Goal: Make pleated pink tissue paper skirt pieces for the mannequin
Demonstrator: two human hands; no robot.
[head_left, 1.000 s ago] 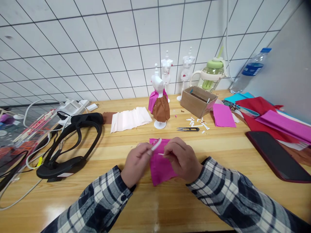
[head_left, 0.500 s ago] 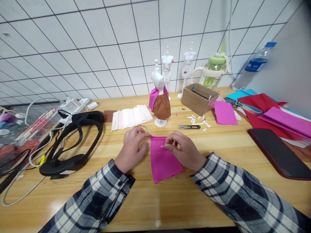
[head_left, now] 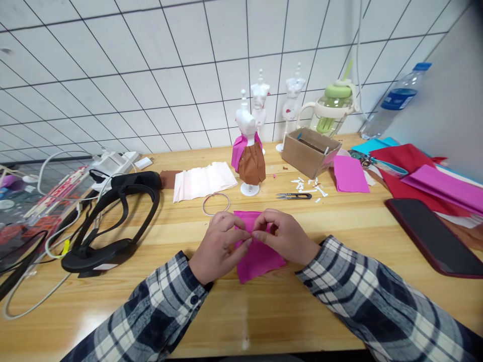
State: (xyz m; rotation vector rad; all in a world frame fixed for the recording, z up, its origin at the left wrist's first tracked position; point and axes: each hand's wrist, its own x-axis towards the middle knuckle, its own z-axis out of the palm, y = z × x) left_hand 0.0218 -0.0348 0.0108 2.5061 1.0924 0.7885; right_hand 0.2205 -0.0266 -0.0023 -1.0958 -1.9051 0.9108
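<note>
Magenta fabric [head_left: 260, 259] lies flat on the table under both hands, with a folded top edge. Above its middle, my left hand [head_left: 222, 246] and my right hand [head_left: 281, 236] meet fingertip to fingertip, each in a pinch. My right hand held a small white strip a moment ago; the fingers now hide it. What my left thumb and forefinger pinch is too small to make out. Just beyond my left hand lies a thin ring [head_left: 216, 203]. Thread snips [head_left: 296, 196] and scattered white strips [head_left: 305, 186] lie past my right hand.
A dressed mini mannequin [head_left: 248, 146] stands behind the fabric, near pleated pale cloth [head_left: 206, 181]. A cardboard box [head_left: 307, 153], magenta piece [head_left: 350, 174] and phone [head_left: 433, 236] are rightward. A black headset [head_left: 113, 226] and cables lie left.
My left hand has moved right and nearer, from the fabric's top left corner to my right fingertips, uncovering the ring. My right hand has barely moved; the white strip is now hidden.
</note>
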